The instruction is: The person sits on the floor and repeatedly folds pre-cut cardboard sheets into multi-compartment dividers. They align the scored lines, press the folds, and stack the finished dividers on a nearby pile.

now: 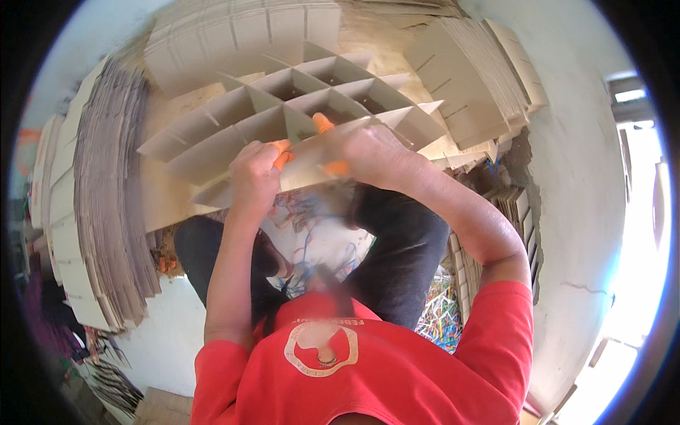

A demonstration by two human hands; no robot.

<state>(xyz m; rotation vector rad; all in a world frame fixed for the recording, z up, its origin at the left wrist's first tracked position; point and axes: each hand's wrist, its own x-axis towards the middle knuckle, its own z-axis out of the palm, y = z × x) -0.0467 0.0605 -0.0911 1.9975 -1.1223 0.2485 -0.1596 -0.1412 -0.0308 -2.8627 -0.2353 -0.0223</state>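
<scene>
A grid of slotted cardboard dividers point(225, 142) stands on the wooden table in front of me, its strips crossing to form several open cells. My left hand point(256, 173) is closed on the near cardboard strip point(306, 164), orange covers on its fingertips. Farther right, my right hand point(372, 152) pinches the same near strip, with orange covers on the thumb and a finger. That hand is slightly blurred. On the left, strips reach out past the last crossing; whether the near strip is fully slotted in is hidden by my hands.
Behind the grid stands a row of slotted cardboard sheets point(241, 42). More stacks rise at the far right point(464, 78) and along the left point(110, 184). The wooden tabletop point(166, 202) ends just above my knees. Colourful shredded strips point(440, 312) lie on the floor below.
</scene>
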